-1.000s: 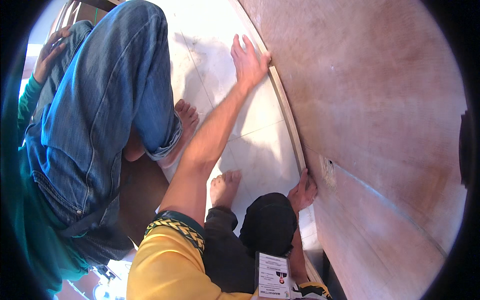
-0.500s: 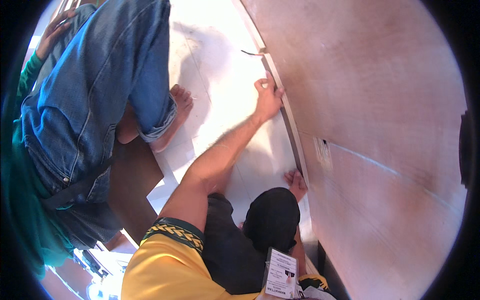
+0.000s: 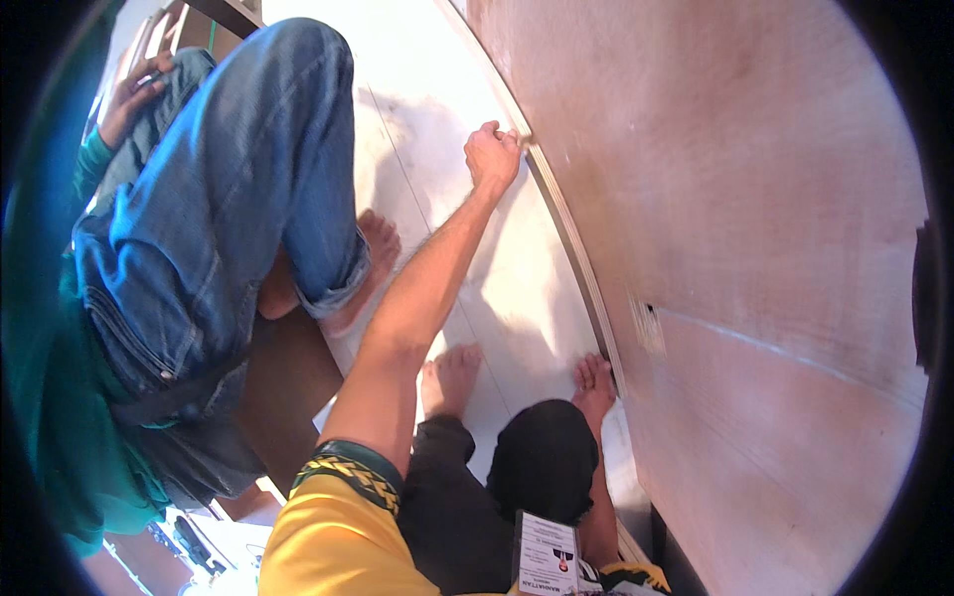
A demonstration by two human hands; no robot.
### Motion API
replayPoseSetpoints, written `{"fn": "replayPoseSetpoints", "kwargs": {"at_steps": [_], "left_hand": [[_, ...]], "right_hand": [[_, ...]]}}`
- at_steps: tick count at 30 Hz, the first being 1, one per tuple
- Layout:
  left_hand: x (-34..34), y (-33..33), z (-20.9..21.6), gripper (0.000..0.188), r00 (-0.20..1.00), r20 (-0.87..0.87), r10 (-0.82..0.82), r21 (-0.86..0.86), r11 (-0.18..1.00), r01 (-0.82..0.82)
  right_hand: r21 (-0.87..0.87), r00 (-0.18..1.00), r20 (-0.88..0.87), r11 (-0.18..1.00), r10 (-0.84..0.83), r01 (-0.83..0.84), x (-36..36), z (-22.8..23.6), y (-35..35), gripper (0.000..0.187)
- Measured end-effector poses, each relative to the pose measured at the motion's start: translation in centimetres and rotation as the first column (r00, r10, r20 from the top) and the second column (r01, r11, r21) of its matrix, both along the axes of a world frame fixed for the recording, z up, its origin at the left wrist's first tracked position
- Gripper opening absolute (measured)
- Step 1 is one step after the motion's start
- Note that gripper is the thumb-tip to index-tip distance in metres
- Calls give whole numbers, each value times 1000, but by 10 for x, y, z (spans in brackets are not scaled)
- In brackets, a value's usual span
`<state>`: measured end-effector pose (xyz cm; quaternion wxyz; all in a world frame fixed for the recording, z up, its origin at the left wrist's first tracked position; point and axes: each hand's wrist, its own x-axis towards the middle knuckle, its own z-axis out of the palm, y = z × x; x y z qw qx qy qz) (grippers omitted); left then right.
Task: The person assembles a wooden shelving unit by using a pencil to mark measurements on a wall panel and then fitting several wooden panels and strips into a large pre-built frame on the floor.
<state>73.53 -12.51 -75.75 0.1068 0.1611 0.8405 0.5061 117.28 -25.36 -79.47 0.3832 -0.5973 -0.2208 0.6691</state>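
My left hand [image 3: 494,154] reaches forward to the near side of a large brown wooden panel [image 3: 745,219]. Its fingers are bent closed at a notch in the panel's pale edge [image 3: 561,214], and whatever they pinch there is too small to make out. Low beside the same edge, my right hand [image 3: 593,379] has its fingers curled against the wood. My black-clad knee [image 3: 542,462] partly covers that arm. A small rough-edged cutout [image 3: 651,316] and a pale line mark the panel's face.
Close on the left sits another person in blue jeans [image 3: 229,169] and a green sleeve, with a hand [image 3: 139,94] on a knee. Their bare foot [image 3: 373,258] and mine [image 3: 452,377] stand on the pale tiled floor [image 3: 417,149]. A brown board [image 3: 288,377] lies beneath the person.
My left hand has slid forward along the panel's edge to the notch, where a thin dark strand stuck out before. My view has shifted slightly, so my left foot now shows.
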Motion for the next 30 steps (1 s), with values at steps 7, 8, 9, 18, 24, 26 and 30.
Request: {"fn": "replayPoseSetpoints", "kwargs": {"at_steps": [7, 8, 9, 18, 24, 26, 30], "left_hand": [[-57, 42, -26, 56, 948, 35, -315, -337, 890, 308], [-57, 39, -29, 56, 946, 7, -325, -293, 904, 313], [-58, 37, -32, 56, 944, -2, -330, -269, 910, 317], [-57, 24, -30, 64, 995, -61, -78, -169, 983, 66], [-56, 17, -5, 64, 999, 37, 36, -231, 973, -27], [-55, 21, 0, 67, 1000, 20, -10, -295, 955, 16], [-57, 29, -5, 66, 995, 87, -45, -433, 898, 78]], "right_hand": [[6, 989, 5, 989, 145, -145, 9, 6, 1, 45], [12, 971, 78, 974, 225, -226, 12, 6, 0, 43], [-90, 991, -99, 990, 96, -105, 17, 7, -1, 42], [-291, 992, 86, 950, -90, 111, 86, 28, -27, 39], [174, 376, 923, 787, 78, -592, 73, 63, -41, 38], [194, 103, 978, 600, -183, -776, 66, 60, -34, 42], [99, -42, 967, 520, -252, -848, 60, 38, -31, 47]]}}
